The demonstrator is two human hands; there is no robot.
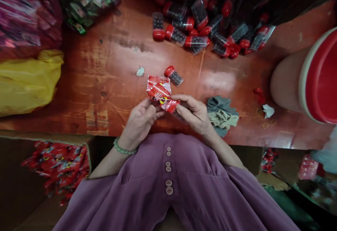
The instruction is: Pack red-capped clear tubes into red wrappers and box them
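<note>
A shiny red printed packet with a yellow and black mark is between my hands above the table's near side. My right hand pinches its lower right corner between thumb and fingers. My left hand, with a green bead bracelet at the wrist, has its curled fingers at the packet's lower left edge; some fingertips are hidden under it. Another red printed piece shows behind the packet, overlapped by it. Just beyond lies a small clear tube with a red cap, dark balls inside.
Several similar red-capped tubes spill from a dark bag at the back. Bags stand left. Crumpled cloths lie right of my right hand, and a red-lidded bucket stands farther right. Below the table's left edge, a box holds red packets.
</note>
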